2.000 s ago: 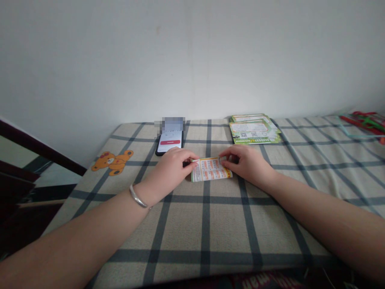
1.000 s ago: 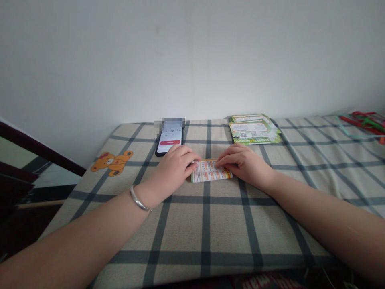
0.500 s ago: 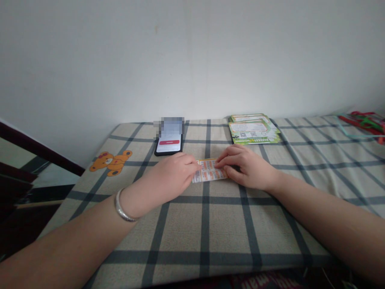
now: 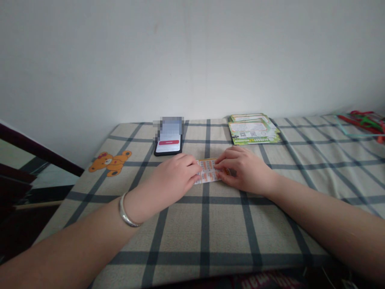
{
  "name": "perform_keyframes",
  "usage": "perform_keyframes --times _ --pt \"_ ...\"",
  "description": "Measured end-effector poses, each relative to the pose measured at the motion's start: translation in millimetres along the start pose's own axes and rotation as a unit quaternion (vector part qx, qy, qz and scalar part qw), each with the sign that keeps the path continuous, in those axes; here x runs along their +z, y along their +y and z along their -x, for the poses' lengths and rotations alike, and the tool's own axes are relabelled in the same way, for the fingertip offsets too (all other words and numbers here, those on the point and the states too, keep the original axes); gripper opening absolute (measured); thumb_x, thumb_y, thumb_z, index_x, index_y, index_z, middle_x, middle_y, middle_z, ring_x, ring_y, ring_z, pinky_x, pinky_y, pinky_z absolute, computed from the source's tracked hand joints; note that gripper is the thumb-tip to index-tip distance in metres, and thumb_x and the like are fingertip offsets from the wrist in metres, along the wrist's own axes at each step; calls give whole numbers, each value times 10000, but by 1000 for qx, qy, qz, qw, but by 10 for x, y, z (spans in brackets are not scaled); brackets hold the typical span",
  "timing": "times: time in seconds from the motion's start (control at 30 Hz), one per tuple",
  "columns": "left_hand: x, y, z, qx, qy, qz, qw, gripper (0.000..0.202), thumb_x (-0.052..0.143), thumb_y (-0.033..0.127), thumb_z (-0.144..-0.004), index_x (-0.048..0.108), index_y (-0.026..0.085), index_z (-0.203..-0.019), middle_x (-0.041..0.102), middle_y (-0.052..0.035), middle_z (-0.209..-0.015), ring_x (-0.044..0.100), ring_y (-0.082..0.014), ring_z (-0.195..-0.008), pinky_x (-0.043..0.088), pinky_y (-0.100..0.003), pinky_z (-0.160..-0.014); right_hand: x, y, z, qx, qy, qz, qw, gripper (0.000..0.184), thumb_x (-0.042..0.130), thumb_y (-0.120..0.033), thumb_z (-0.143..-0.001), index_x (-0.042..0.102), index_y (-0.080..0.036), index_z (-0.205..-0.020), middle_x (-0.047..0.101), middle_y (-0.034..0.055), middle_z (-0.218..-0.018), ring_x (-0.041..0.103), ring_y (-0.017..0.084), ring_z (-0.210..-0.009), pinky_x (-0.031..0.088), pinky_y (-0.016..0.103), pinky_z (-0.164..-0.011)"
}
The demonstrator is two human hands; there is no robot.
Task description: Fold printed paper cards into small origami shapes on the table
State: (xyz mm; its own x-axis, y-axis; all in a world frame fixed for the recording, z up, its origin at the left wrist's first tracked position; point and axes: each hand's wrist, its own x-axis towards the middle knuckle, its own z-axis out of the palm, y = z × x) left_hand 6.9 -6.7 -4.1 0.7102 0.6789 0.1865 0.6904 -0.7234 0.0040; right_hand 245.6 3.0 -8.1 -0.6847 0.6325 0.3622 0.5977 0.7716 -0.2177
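Table [image 4: 180,233] wears checked cloth [image 4: 276,237]. Left hand [image 4: 170,178] at nine o'clock end of paper [image 4: 207,176], fingers bent, nearly closed; cannot tell if pinching. Right hand [image 4: 248,170] at three o'clock end, thumb and fingers little apart, tips on paper. Green card pile [image 4: 255,134] one o'clock from paper, phone [image 4: 168,147] eleven. Small paper lies between hands. Step looks like pressing paper; next move seems to need gentle, steady fingers.

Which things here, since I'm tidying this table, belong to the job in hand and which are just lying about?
In hand: printed paper, touched by left hand and right hand.

Apparently lying about: phone; green leaflets, perhaps related; orange bear picture; red and green items, unclear.
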Motion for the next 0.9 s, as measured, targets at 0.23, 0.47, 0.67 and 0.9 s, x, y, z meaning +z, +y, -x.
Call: perform_keyframes --times 0.23,0.47,0.67,0.9 --pt "-20 49 -10 5 11 -16 1000 144 514 212 -922 646 156 -937 591 -63 -931 538 -212 -892 470 -357 -777 9 1 -17 -71 -32 -66 995 185 560 -185 -882 722 -211 -969 692 46 -952 579 177 -897 458 327 -843" --pt "-28 55 -17 10 15 -16 1000 132 530 219 -913 647 158 -924 602 -62 -929 549 -214 -892 471 -358 -788 -12 -31 -39 -84 -40 -63 994 196 553 -190 -883 723 -213 -980 688 59 -944 579 178 -885 462 332 -823" --pt "-71 23 26 11 -5 8 1000 153 553 178 -890 675 181 -982 643 -64 -1036 599 -216 -932 491 -379 -833 -32 1 10 -93 -51 -55 993 191 553 -257 -902 720 -213 -983 679 60 -955 574 184 -909 454 337 -834" --pt "-83 -46 20 85 -7 80 993 208 517 123 -882 687 200 -975 685 -37 -1000 611 -187 -979 489 -346 -879 -14 24 38 -97 -57 -52 992 198 539 -253 -914 715 -228 -1002 679 53 -962 572 183 -923 448 340 -839"
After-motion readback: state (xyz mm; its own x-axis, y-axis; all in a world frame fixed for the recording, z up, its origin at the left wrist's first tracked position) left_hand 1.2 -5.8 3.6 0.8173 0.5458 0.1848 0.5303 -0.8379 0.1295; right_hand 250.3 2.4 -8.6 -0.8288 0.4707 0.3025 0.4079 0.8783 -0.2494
